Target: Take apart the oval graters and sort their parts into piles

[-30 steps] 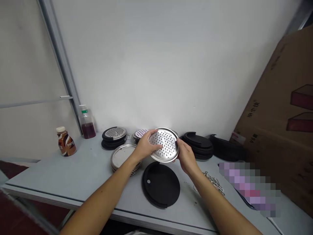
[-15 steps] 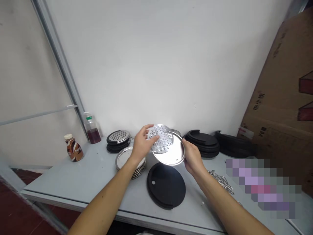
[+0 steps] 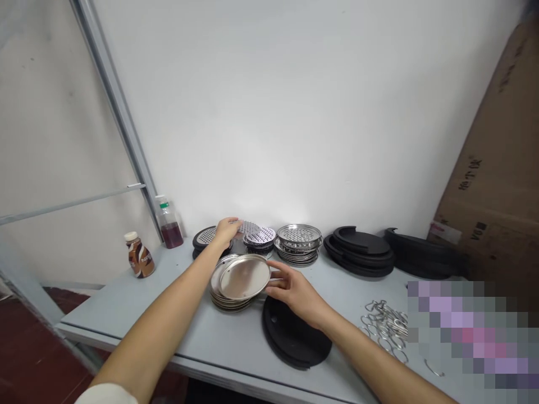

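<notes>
My left hand (image 3: 227,231) grips a thin perforated metal disc (image 3: 251,227), held just beside a pile of similar perforated discs (image 3: 265,235) near the wall. With its fingers at the rim, my right hand (image 3: 295,289) holds a shallow round metal plate (image 3: 246,278). That plate is tilted over a stack of the same plates (image 3: 229,307); whether it touches them I cannot tell. A black round tray with a partial raised rim (image 3: 297,336) lies beneath my right hand, partly covered by it.
Along the wall stand black trays holding a perforated disc (image 3: 206,235), a stack of metal rims (image 3: 298,235) and more black trays (image 3: 357,252). Loose wire rings (image 3: 385,322) lie on the right. Two bottles, brown (image 3: 140,258) and dark red (image 3: 172,233), stand left; a cardboard box (image 3: 484,168) rises right.
Both hands have moved apart and leftward. The perforated disc went back toward the pile by the wall, and the metal plate came over the plate stack.
</notes>
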`<state>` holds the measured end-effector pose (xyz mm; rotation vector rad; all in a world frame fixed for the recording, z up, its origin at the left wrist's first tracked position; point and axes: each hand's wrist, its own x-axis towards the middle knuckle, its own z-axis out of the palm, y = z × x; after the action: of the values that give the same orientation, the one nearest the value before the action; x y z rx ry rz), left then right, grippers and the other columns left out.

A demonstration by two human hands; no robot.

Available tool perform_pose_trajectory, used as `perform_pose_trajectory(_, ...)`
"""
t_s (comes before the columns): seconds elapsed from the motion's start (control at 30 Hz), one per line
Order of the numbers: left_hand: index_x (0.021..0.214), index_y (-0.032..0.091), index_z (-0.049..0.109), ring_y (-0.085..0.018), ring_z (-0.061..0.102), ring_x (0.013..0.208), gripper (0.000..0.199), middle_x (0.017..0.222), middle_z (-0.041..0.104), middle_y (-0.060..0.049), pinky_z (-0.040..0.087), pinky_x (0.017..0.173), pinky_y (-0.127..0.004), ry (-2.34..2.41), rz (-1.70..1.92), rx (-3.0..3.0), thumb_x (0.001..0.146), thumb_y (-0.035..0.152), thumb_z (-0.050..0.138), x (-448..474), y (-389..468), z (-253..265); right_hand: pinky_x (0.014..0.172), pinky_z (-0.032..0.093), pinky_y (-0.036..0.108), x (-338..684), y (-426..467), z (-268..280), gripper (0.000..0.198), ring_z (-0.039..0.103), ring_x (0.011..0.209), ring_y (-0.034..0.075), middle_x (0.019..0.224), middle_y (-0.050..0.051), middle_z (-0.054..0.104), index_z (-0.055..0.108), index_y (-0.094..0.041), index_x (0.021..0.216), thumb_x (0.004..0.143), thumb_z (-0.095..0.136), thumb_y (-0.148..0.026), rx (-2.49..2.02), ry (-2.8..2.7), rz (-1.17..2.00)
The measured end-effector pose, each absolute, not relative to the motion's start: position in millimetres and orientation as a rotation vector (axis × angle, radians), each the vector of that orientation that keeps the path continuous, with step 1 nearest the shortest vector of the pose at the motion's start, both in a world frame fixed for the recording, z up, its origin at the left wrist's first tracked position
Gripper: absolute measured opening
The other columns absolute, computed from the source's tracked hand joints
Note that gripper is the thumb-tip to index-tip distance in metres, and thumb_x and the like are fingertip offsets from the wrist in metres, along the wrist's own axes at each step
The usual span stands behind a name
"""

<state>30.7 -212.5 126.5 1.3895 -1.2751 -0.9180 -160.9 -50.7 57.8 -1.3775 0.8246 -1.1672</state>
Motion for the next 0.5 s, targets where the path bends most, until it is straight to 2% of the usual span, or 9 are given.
perform_pose_trajectory(0.07,0.117,0.014,0.058,-0.019,0.064,0.092,0.03,0.112,0.063,-0.008,0.056,0.078,-0.037,-1.366,-0.929,1.442,0.093,0.032,0.058,18.0,-223.7,118.4,0.079,0.053,0.035,-159.2,-52.8,52.5,0.047,0.067,0.083,0.019,0.1,0.007,0.067,0.063,-0.02,0.122,0.076,0.071,-0.022,-1.643,0.954,-1.21)
perform_pose_trajectory(0.13,0.115,0.014,0.06,-0.02,0.064,0.095,0.03,0.112,0.064,-0.008,0.055,0.083,-0.041,-1.475,-0.907,1.49,0.093,0.034,0.059,13.0,-229.1,111.4,0.076,0.052,0.035,-154.9,-56.2,49.6,0.03,0.064,0.078,0.019,0.09,0.006,0.067,0.07,-0.021,0.11,0.08,0.068,-0.022,-1.902,1.082,-1.251)
perform_pose_trajectory(0.2,0.112,0.014,0.063,-0.023,0.064,0.102,0.033,0.113,0.067,-0.009,0.05,0.091,-0.042,-1.589,-0.841,1.523,0.087,0.034,0.066,15.0,-230.1,105.9,0.074,0.051,0.034,-150.2,-58.9,48.9,0.022,0.062,0.075,0.019,0.084,0.005,0.065,0.073,-0.022,0.104,0.083,0.064,-0.02,-2.083,1.133,-1.265)
perform_pose_trajectory(0.27,0.108,0.015,0.067,-0.027,0.06,0.114,0.04,0.117,0.068,-0.011,0.043,0.099,-0.038,-1.693,-0.763,1.534,0.075,0.033,0.077,19.6,-228.7,102.2,0.074,0.052,0.034,-147.6,-58.8,49.7,0.025,0.062,0.074,0.018,0.085,0.005,0.066,0.071,-0.023,0.108,0.086,0.06,-0.017,-2.163,1.114,-1.279)
perform_pose_trajectory(0.33,0.107,0.015,0.069,-0.03,0.056,0.122,0.047,0.124,0.067,-0.014,0.038,0.102,-0.032,-1.785,-0.712,1.529,0.066,0.034,0.082,22.6,-226.5,99.8,0.078,0.053,0.035,-147.6,-54.7,51.2,0.031,0.064,0.08,0.019,0.097,0.007,0.067,0.066,-0.024,0.117,0.089,0.055,-0.015,-2.213,1.073,-1.304)
perform_pose_trajectory(0.43,0.112,0.015,0.067,-0.031,0.055,0.124,0.056,0.131,0.062,-0.016,0.038,0.101,-0.031,-1.889,-0.68,1.511,0.066,0.044,0.08,21.6,-223.5,98.5,0.088,0.052,0.041,-149.7,-44.3,52.7,0.037,0.061,0.102,0.023,0.12,0.01,0.062,0.059,-0.025,0.127,0.093,0.049,-0.015,-2.378,1.065,-1.275)
perform_pose_trajectory(0.5,0.116,0.016,0.066,-0.032,0.054,0.125,0.061,0.134,0.06,-0.016,0.037,0.103,-0.032,-1.931,-0.661,1.497,0.065,0.048,0.079,19.4,-221.6,99.5,0.09,0.051,0.046,-150.7,-38.9,52.3,0.039,0.056,0.109,0.027,0.125,0.012,0.059,0.056,-0.025,0.131,0.093,0.048,-0.015,-2.51,1.113,-1.212)
